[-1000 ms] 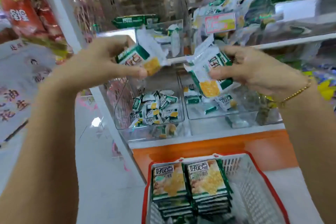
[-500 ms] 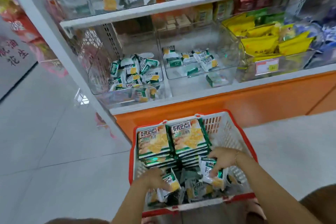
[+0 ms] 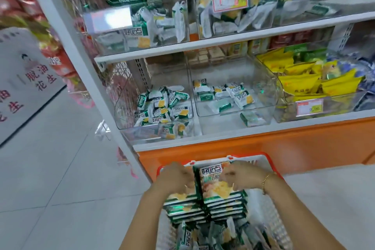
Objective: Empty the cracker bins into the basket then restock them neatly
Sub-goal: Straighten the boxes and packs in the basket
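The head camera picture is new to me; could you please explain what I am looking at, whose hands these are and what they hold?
This is one wide picture from a camera worn on a person's head, looking down at their own bare hands; there is no robot. The left hand and right hand lie on two stacks of cracker packs in a red basket on the floor; blur hides whether they grip. On the shelf above, clear bins hold small cracker packets.
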Tool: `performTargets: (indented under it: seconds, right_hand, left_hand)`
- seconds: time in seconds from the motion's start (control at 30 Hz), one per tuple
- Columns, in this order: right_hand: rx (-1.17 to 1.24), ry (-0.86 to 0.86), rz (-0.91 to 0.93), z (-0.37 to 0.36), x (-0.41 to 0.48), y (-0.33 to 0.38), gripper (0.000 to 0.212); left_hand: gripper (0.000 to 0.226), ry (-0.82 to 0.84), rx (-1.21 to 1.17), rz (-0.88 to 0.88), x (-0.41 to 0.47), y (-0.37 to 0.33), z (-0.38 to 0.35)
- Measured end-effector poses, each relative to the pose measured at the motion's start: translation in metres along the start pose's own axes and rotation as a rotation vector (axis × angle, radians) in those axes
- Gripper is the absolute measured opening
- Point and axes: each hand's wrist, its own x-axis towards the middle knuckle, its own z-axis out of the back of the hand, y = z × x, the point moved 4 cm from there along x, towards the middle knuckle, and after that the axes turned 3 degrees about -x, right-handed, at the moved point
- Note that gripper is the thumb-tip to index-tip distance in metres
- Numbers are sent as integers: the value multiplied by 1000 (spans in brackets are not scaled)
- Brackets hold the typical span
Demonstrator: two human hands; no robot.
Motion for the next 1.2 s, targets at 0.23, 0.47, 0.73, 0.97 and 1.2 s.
performTargets:
  seconds: [0.23, 0.47, 0.73, 0.97, 1.2]
  right_hand:
    - [-63, -874, 391, 231, -106, 148, 21]
    - [-316, -1242, 232, 385, -94, 182, 23]
    - [-449, -1063, -5, 429, -53, 180, 29]
    - [-395, -1029, 64, 434, -45, 171, 22]
    - [-399, -997, 103, 440, -42, 166, 20]
  left_hand:
    - [26, -627, -230, -612, -94, -149, 217]
    - [27, -928, -20, -612, -72, -213, 343]
    - [69, -787, 777, -399, 17, -257, 388]
    - [92, -569, 912, -307, 50, -270, 392]
    - [70, -686, 886, -249, 50, -257, 405]
